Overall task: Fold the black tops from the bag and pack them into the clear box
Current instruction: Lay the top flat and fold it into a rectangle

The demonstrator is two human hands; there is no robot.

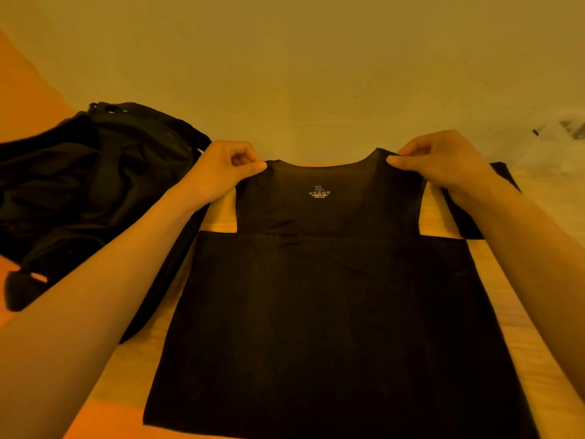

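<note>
Plain pale wall filling upper view, faintly smudged; warm amber light washing everything; light wood-grain surface below, running up to wall; deeper orange patch at far left.

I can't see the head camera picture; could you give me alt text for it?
Two bare hands, the left hand and the right hand, pinch the shoulders of a black top spread flat on a wooden table, its XL size label showing inside the neckline. A slumped black bag lies to the left.
</note>
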